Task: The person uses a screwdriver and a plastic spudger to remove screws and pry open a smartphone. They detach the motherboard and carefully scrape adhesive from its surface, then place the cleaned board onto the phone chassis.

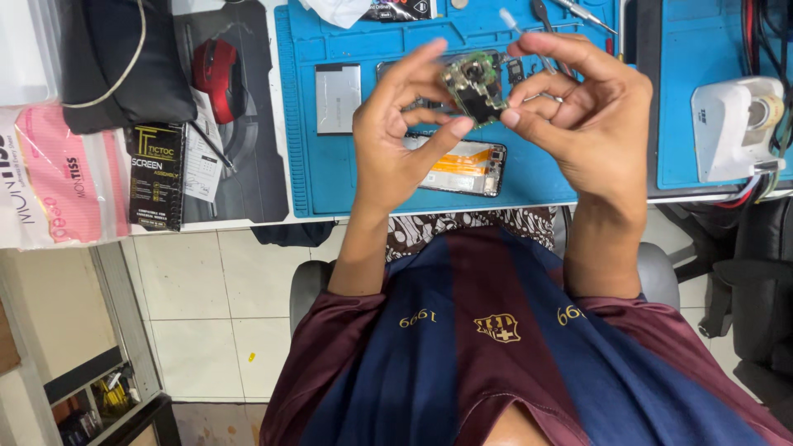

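Opened phone and battery crowd blue mat.

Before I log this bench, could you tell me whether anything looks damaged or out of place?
The phone on the blue mat lies opened, its insides exposed. Both hands, left and right, hold a small circuit board above it. Nothing looks spilled.

The person wears a short-sleeved jersey in wide vertical stripes of navy blue and maroon, with a small gold crest mid-chest and gold numerals beside that crest; both forearms are bare.
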